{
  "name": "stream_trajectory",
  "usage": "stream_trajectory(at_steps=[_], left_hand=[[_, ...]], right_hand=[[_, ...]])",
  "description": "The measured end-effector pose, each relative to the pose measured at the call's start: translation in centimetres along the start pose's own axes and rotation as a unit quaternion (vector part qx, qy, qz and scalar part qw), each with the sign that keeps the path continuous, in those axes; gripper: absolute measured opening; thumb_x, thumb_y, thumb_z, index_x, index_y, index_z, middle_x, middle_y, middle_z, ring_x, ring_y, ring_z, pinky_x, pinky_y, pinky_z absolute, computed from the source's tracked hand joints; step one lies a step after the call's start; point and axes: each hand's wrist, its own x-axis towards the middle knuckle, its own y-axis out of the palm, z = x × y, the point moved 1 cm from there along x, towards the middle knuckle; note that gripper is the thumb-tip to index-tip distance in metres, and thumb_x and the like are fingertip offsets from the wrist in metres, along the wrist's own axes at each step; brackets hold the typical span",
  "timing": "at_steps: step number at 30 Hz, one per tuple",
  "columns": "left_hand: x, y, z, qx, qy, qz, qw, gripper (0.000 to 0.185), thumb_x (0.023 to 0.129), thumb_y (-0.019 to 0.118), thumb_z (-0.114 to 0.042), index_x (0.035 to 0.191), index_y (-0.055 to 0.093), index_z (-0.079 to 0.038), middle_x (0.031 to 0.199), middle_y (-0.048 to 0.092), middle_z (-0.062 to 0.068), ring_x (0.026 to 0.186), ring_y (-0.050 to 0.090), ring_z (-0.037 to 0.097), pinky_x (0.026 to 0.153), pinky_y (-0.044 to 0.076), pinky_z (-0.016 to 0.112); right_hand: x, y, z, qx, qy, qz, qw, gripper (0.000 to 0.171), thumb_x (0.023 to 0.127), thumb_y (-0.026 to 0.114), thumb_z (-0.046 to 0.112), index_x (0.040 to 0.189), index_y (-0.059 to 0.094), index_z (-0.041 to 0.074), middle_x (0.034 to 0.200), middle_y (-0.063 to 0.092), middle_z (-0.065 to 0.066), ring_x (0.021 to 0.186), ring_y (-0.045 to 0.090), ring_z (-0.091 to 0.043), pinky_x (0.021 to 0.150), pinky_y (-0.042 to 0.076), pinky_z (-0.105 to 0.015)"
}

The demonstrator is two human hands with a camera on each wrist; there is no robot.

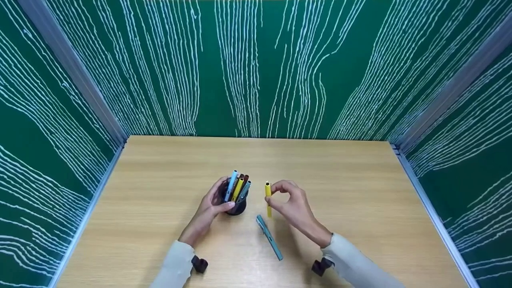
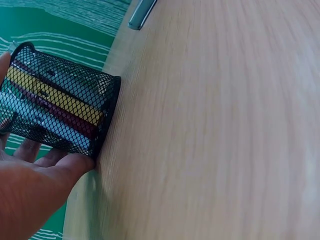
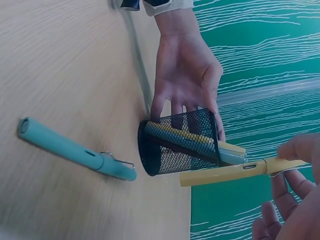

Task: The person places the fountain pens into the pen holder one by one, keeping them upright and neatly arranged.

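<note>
Left hand (image 1: pixel 210 210) wraps mesh pen holder (image 1: pixel 236 200), mid-table toward the near edge. Right hand (image 1: pixel 290 204) pinches yellow pen (image 1: pixel 268 198) upright just beside it. Teal pen (image 1: pixel 270 237) lies loose nearby. Risk: pen tip catching the crowded pens, tipping holder.

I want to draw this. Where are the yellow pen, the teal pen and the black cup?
yellow pen (image 1: pixel 268 195): head view, upper barrel by the right hand's fingers.
teal pen (image 1: pixel 270 237): head view, middle of its barrel.
black cup (image 3: pixel 182 142): right wrist view, mesh side wall.
</note>
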Motion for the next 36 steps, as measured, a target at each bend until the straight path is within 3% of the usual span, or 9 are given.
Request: stream_trajectory(at_steps=[8,19,29,36], left_hand=[[-0.1,-0.2,0.0,0.0,0.002,0.0,1.0,0.092,0.094,0.081,-0.003,0.173,0.035,-0.018,0.175,0.039,0.013,0.158,0.04,0.035,0.129,0.032,0.05],[-0.1,-0.3,0.0,0.007,-0.008,0.0,0.9999,0.093,0.095,0.082,-0.006,0.174,0.034,-0.02,0.175,0.038,0.013,0.158,0.04,0.035,0.128,0.035,0.052],[0.1,-0.2,-0.2,0.025,-0.003,0.008,0.9996,0.092,0.095,0.083,-0.01,0.173,0.036,-0.021,0.173,0.04,0.013,0.156,0.043,0.035,0.128,0.034,0.052],[0.1,-0.1,-0.3,0.027,-0.005,0.003,0.9996,0.092,0.095,0.083,-0.009,0.173,0.036,-0.02,0.174,0.04,0.011,0.158,0.039,0.034,0.132,0.027,0.054]], right_hand=[[1.4,0.9,0.8,0.03,0.019,0.014,0.999,0.018,0.091,0.088,0.007,0.103,0.078,0.015,0.105,0.074,0.003,0.112,0.064,-0.032,0.106,0.048,-0.058],[3.1,2.0,1.8,0.048,0.005,0.018,0.999,0.016,0.093,0.086,0.007,0.107,0.08,0.013,0.106,0.076,0.001,0.107,0.067,-0.025,0.104,0.05,-0.05],[4.4,2.7,2.5,0.07,0.0,0.009,0.998,0.013,0.093,0.084,0.009,0.105,0.079,0.011,0.107,0.077,-0.001,0.109,0.067,-0.023,0.106,0.051,-0.055],[4.8,3.8,2.7,0.088,0.009,0.01,0.996,0.015,0.093,0.086,0.01,0.107,0.08,0.011,0.108,0.077,-0.002,0.11,0.067,-0.023,0.108,0.049,-0.057]])
